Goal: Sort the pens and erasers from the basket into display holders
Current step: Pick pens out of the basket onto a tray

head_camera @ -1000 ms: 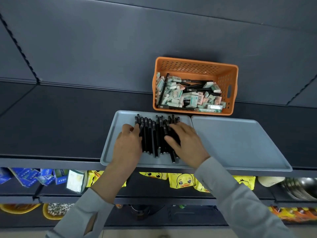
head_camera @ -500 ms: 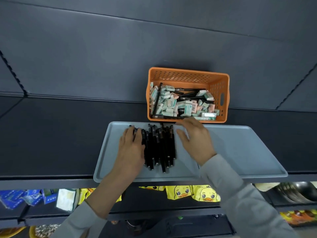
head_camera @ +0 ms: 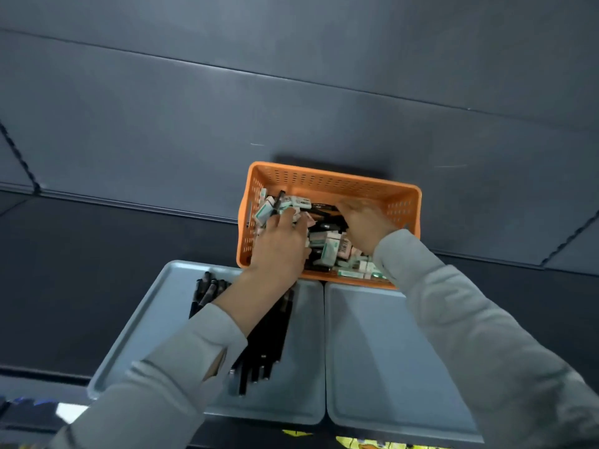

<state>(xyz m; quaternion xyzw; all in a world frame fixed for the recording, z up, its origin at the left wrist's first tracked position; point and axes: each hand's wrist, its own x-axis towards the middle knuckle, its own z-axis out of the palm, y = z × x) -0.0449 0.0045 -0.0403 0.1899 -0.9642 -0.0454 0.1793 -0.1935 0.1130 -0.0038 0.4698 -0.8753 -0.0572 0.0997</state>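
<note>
L hand (head_camera: 282, 251) and R hand (head_camera: 364, 225) are seen inside the orange basket (head_camera: 327, 176), among erasers (head_camera: 327, 244); both are blurred, so grip can't be told. Black pens (head_camera: 265, 335) are laid side by side on L tray (head_camera: 146, 322), w/ R tray (head_camera: 389, 351) just beside.

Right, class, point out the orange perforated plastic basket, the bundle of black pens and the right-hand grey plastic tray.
orange perforated plastic basket (head_camera: 324, 183), head view, far inner wall
bundle of black pens (head_camera: 269, 335), head view, mid-barrels
right-hand grey plastic tray (head_camera: 366, 351), head view, bare floor
</note>
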